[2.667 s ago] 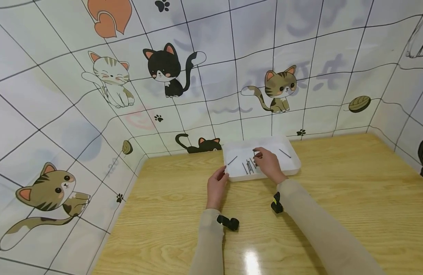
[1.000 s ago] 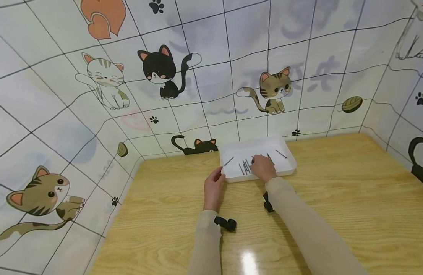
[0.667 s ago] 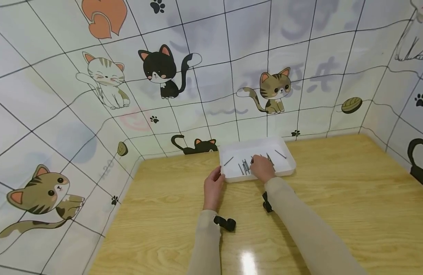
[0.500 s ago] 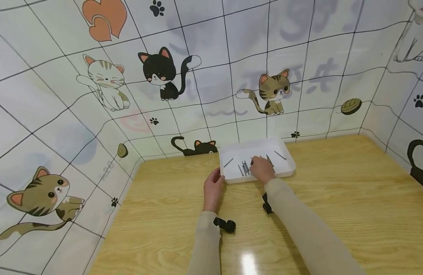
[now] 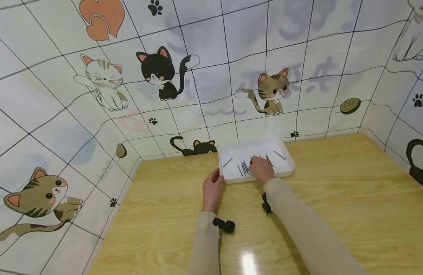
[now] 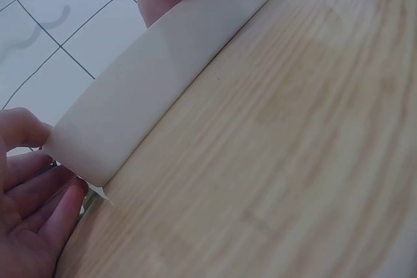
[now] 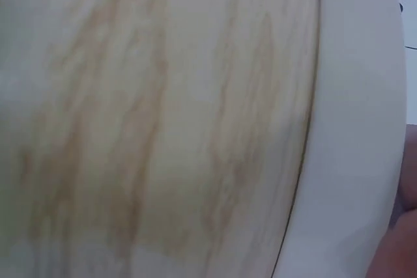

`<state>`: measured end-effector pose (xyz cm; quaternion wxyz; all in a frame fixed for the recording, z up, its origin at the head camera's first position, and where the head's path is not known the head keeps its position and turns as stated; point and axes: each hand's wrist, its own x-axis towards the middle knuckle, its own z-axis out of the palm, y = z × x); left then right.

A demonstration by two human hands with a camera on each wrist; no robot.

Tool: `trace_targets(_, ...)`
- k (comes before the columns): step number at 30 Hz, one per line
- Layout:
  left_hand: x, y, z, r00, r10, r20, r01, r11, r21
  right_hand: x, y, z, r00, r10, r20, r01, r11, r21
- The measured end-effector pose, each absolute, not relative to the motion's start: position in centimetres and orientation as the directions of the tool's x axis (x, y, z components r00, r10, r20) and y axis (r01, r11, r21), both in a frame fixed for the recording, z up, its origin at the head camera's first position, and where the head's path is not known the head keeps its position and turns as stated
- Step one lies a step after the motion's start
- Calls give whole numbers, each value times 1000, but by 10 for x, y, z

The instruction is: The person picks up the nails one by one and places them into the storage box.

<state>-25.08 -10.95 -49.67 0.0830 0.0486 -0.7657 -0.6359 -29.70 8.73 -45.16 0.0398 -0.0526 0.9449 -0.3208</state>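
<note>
A shallow white plastic tray stands on the table against the wall. Thin dark metal nails lie in it, several side by side in the middle, with one slanted nail at the left and another nail at the right. My left hand holds the tray's front left corner; the left wrist view shows the thumb and fingers around it. Inside the tray, my right hand pinches a nail with curled fingers, which mostly hide it. In the right wrist view, the tray wall covers most of that hand.
The light wooden table extends in front of the tray and to both sides. Cat-patterned white sheeting forms walls behind and beside it. Black wrist cameras sit at both cuffs.
Since the earliest frame, my right hand has lowered among the nails with the nail it held upright. More nails show right of the hand. Over the last second both hands stay nearly still.
</note>
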Motion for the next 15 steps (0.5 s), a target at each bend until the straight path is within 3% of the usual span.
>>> trace_targets(4, -247, -111, -496, -981, -188, 46, 13, 174, 985, -297, 86, -450, -988, -148, -42, -90, 776, -624)
trace_targets(10, -240, -114, -491, -980, -196, 45, 13, 159, 987, -292, 83, -438, -977, -203, 64, -195, 731, -654)
trace_targets(15, -241, -117, -498, -972, -228, 50, 6, 190, 982, -286, 93, -421, -959, -227, 168, -282, 779, -560)
